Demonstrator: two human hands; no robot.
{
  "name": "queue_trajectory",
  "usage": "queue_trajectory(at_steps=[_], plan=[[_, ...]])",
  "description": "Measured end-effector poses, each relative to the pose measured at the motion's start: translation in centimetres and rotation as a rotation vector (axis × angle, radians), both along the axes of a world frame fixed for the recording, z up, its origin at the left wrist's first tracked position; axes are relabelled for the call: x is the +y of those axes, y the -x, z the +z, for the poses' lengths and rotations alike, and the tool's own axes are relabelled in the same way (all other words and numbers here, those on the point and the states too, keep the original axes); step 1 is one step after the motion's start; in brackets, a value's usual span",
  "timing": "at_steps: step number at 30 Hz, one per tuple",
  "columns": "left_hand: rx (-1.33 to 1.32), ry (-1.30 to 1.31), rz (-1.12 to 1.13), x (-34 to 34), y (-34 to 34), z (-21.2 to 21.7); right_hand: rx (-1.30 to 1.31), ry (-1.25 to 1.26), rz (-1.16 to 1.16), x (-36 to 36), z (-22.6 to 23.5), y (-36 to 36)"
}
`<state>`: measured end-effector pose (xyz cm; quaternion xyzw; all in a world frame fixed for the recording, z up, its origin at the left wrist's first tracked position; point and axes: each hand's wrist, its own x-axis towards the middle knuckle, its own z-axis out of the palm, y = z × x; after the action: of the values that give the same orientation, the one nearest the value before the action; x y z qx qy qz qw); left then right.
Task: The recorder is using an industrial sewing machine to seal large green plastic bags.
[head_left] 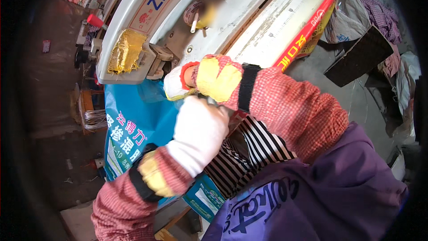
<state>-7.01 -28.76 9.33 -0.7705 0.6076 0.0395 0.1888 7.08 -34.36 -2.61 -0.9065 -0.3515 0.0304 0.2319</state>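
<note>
My right hand [214,78], in a yellow and white work glove with a red trim, curls its fingers over the top edge of a blue printed sack [133,120], right under the head of a white machine [147,22]. My left hand [198,129], in a white glove with a yellow cuff, is bunched just below and touching the right hand, at the sack's upper right corner. Its fingers are hidden beneath the glove's back. A small grey bit shows between the two hands; what it is cannot be told. Both forearms wear red checked sleeves.
A patch of yellow tape [125,49] covers the machine's front. A long white bench with a red strip [307,31] runs to the upper right. Plastic bags and cloth [379,13] and a dark board [359,56] lie on the floor at right. Clutter stands at left.
</note>
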Motion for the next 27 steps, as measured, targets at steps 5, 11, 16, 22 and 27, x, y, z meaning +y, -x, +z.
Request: queue_trajectory(at_steps=[5, 11, 16, 22, 27], plan=[[0.387, -0.295, -0.197, -0.9, 0.4, -0.7, -0.126, 0.098, -0.032, 2.3, -2.4, -2.0], [0.358, -0.385, -0.027, 0.5, 1.1, 13.0, -0.242, 0.167, -0.016, 4.2, -4.0, -3.3], [0.443, -0.182, 0.515, 0.9, -1.3, 15.0, -0.109, 0.236, 0.052, 2.0, -1.3, -0.7], [0.435, -0.771, 0.737, -0.1, 0.0, 14.9, -0.052, 0.205, -0.007, -0.2, 1.4, 2.8], [0.263, -1.075, 0.372, 1.8, 5.4, 16.2, -0.109, 0.141, -0.217, 2.7, -0.9, 1.2]])
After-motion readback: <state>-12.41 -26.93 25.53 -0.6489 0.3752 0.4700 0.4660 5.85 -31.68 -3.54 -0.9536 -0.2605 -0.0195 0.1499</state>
